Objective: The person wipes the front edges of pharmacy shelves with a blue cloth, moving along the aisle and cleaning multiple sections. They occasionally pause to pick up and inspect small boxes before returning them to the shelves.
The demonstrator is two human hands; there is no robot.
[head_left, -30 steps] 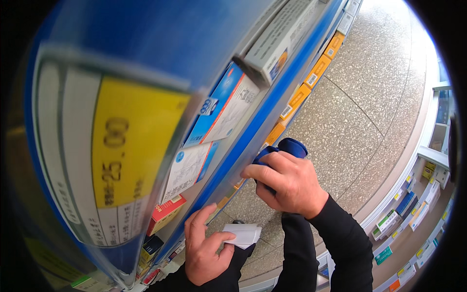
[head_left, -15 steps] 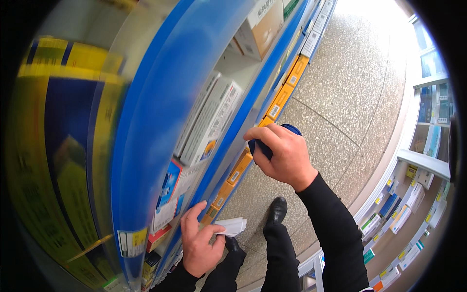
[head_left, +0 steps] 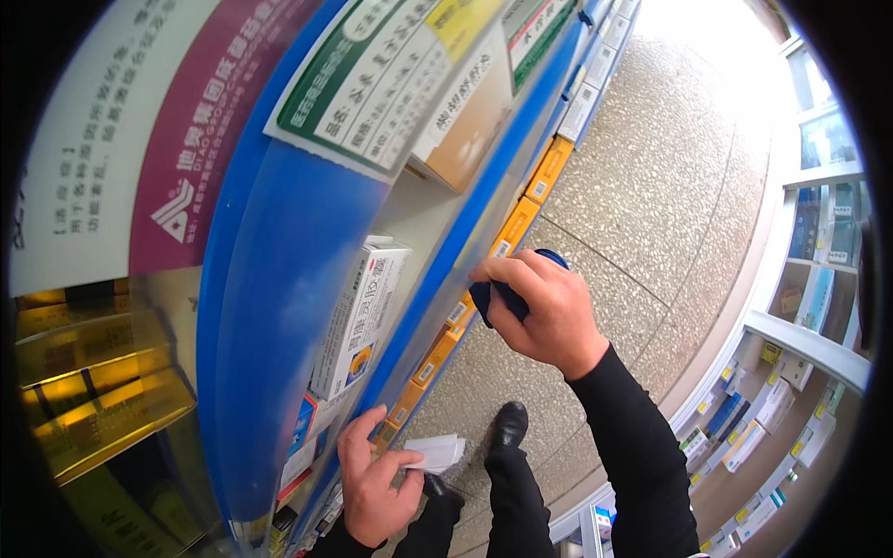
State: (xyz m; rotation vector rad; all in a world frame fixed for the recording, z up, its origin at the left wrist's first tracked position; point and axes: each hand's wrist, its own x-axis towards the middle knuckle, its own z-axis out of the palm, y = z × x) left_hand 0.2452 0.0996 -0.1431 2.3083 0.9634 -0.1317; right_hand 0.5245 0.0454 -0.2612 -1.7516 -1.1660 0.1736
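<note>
My right hand (head_left: 556, 314) is closed on a dark blue cloth (head_left: 500, 305), held against the blue-edged shelf strip (head_left: 437, 237) on my left. Its fingertips touch the clear front of the strip. Nearer to me, my left hand (head_left: 379, 488) pinches a small sheaf of white paper slips (head_left: 437, 453) between thumb and fingers. The forefinger of that hand rests on the shelf edge. Under the strip runs a row of orange boxes (head_left: 513, 228), partly covered by my right hand.
White medicine boxes (head_left: 363, 312) and a brown carton (head_left: 470, 130) stand on the shelf, below a higher blue shelf edge (head_left: 279, 232). Gold-yellow boxes (head_left: 102, 372) sit at far left. Speckled floor (head_left: 670, 167) lies to the right, bounded by a white-framed cabinet (head_left: 809, 335) with more boxes.
The view has shifted forward along the shelf, so boxes and floor slide down the picture. My right hand with the cloth is slightly farther along the strip; the left still holds the slips.
</note>
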